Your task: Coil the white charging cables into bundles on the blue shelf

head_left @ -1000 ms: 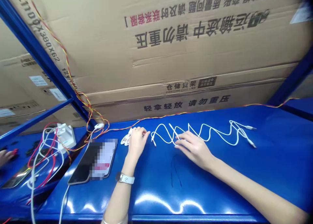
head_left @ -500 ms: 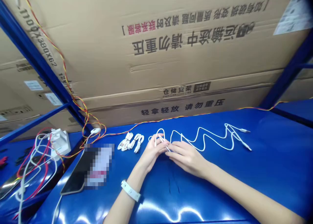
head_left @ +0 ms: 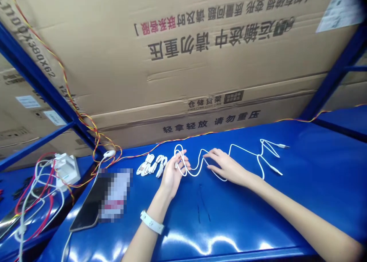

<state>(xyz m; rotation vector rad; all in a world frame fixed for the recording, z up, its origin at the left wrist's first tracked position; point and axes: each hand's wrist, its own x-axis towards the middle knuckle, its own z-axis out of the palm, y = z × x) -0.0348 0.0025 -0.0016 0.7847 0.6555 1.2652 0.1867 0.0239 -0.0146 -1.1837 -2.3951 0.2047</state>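
My left hand [head_left: 173, 174] is shut on a loop of white cable [head_left: 179, 159], gathered at the fingers. My right hand [head_left: 226, 166] pinches a further stretch of the same cable with its fingertips. Past that hand, the cable forks into two thin leads ending in small metal plugs [head_left: 275, 157]. Several bundled white cables [head_left: 151, 165] lie just left of my left hand. A white strap [head_left: 151, 222] circles my left wrist.
A phone [head_left: 86, 204] with a blurred patch lies left of my hands. Beyond the bench edge stand a white charger [head_left: 65, 170] and tangled red and white wires. A twisted red-yellow wire [head_left: 183, 141] runs along the bench's back, before cardboard cartons.
The cable's left end is now gathered into a loop in my left hand. My hands have moved apart, and the cable's forked end has shifted slightly. The view has tilted a little.
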